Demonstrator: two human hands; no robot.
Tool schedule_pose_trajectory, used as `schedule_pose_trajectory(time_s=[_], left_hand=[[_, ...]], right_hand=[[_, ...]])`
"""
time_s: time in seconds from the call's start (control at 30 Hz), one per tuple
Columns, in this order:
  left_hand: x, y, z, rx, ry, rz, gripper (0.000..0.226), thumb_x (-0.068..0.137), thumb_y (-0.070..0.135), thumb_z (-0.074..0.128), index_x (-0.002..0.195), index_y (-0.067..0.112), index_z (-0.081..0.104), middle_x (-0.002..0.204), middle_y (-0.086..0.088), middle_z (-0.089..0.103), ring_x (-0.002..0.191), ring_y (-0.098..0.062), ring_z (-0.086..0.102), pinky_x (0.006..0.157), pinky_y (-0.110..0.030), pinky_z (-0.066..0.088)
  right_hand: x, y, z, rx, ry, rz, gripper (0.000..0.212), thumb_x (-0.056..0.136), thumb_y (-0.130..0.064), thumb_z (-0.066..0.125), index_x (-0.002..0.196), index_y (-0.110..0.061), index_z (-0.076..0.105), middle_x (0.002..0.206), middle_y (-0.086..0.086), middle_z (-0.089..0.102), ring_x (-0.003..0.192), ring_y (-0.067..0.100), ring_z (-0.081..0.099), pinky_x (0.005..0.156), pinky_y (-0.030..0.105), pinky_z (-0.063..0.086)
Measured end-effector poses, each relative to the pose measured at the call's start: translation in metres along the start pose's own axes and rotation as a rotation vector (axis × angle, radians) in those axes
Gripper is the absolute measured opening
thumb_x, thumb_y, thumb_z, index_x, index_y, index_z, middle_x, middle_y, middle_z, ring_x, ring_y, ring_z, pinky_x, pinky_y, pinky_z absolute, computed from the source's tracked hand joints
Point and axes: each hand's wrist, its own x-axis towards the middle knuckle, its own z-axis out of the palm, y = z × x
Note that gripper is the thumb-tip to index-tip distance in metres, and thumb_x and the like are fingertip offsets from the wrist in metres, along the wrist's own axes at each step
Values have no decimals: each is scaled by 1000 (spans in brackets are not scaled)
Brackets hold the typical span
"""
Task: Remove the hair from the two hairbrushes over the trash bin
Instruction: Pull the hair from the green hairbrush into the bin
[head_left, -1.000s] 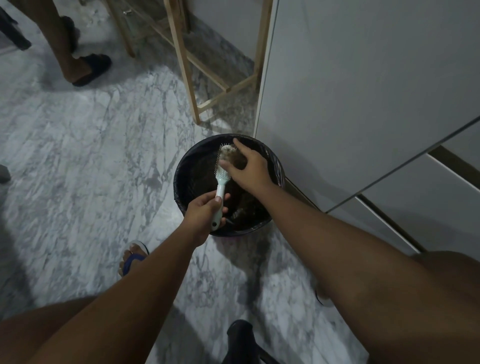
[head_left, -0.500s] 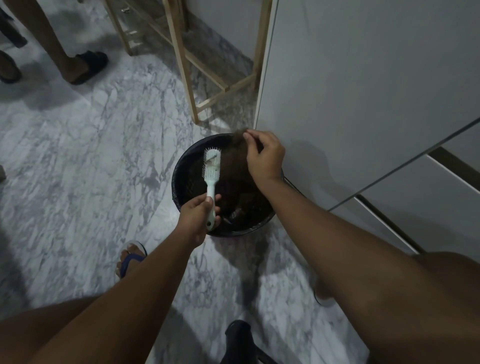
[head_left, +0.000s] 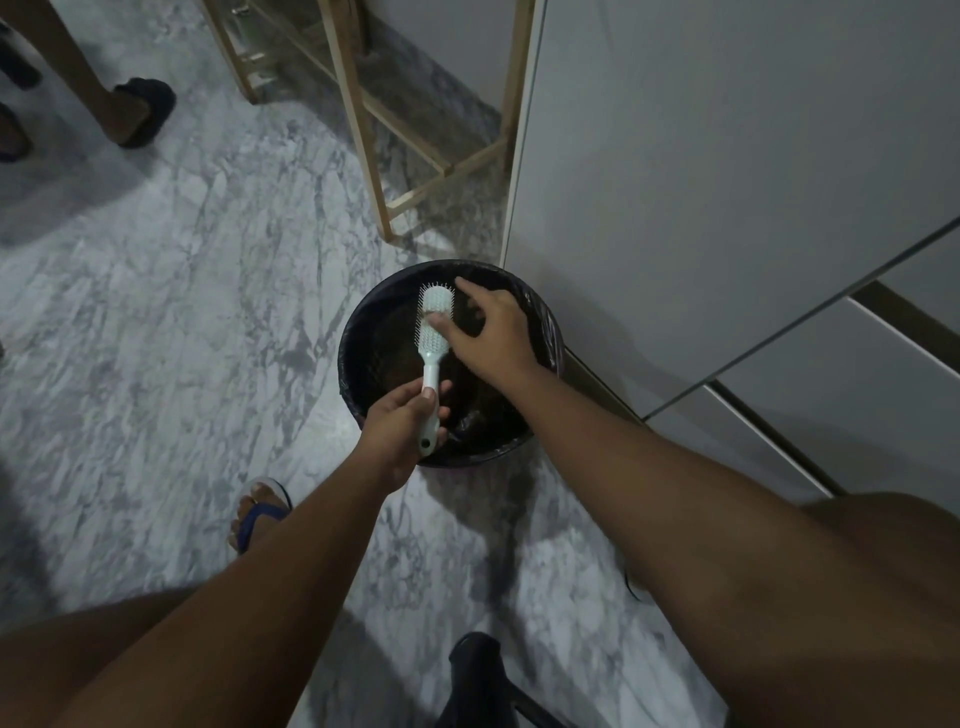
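Hairbrush (head_left: 432, 343), pale, one of two; the second is not in view. The left hand (head_left: 400, 426) grips its handle, fingers wrapped round the lower end, over the near rim of the trash bin (head_left: 353, 332). The brush runs from that hand out across the bin's opening, with the bristle head above the far half.

The right hand (head_left: 493, 332) is spread and grasps nothing. It hangs over the bin's right side, just beside the bristle head, with the thumb (head_left: 441, 325) touching the bristles.

The bristle face looks largely pale. Whether fine strands remain cannot be told. A dark mass lies in the bin's black liner, probably discarded hair.

Assessment: the step in hand is clearing this brush, and it appears near its end. The next move calls for pinching any remaining strands at the bristle roots, drawing them off toward the tips, and letting go inside the rim, since anything dropped at the bin's edge would land on the marble floor (head_left: 156, 312).
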Motion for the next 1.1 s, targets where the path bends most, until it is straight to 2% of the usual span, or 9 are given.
schedule_pose_trajectory(time_s=[0.2,0.37,0.53,0.63,0.73,0.83,0.93,1.03,1.1], left_hand=[[-1,-1,-2,78,-83,26,34,99,12,58,132,9,61,124,-4,70,84,-14,62,62,-30,54],[-2,-6,-2,39,-81,-22,30,101,10,52,129,5,61,125,-8,70,79,-14,61,58,-29,53],[1,-5,-9,-65,6,-37,31,104,11,46,132,1,57,131,-9,65,78,-13,57,56,-27,53],[2,-2,-15,-71,11,-19,32,104,11,47,132,0,57,131,-8,66,78,-13,57,57,-26,53],[1,3,-13,-55,-7,-6,34,104,11,46,135,-1,54,133,-7,66,78,-12,57,57,-25,52],[1,7,-9,-35,-24,0,34,104,12,48,135,-1,55,132,-5,67,78,-11,58,57,-24,51],[0,10,-7,-6,-52,-1,32,103,13,50,132,3,58,128,-4,70,80,-12,58,57,-25,51],[0,12,-7,53,-92,-1,29,102,13,52,129,7,61,124,-3,71,83,-15,57,57,-27,51],[0,12,-8,71,-106,2,30,102,12,52,130,7,61,124,-3,72,83,-16,56,57,-27,50]], right_hand=[[4,-1,4,-50,24,-33,35,83,-38,74,111,-17,74,104,5,60,93,16,61,85,26,51],[11,1,-2,-106,72,-56,17,88,-26,69,94,-14,78,93,4,68,84,15,63,79,30,53],[19,-14,-19,43,354,-132,15,91,-21,64,88,-11,74,87,5,65,76,11,57,67,12,42],[23,-6,-26,126,542,-121,18,94,-21,59,88,-7,69,90,8,63,79,18,59,67,25,49],[18,13,-23,-35,318,78,14,94,-18,54,101,-12,65,105,10,65,97,26,62,82,33,51],[8,24,-14,-123,0,249,65,79,-6,59,142,-18,44,143,11,47,129,28,48,108,40,43],[3,17,-8,-15,-180,157,103,73,-3,68,153,-35,11,159,4,22,138,27,38,104,43,48],[5,12,-2,-39,-256,62,105,77,-7,75,155,-33,9,150,8,42,124,22,53,100,35,49],[8,10,-2,-12,-198,47,80,83,-8,72,151,-22,31,122,9,67,107,17,64,98,27,49]])
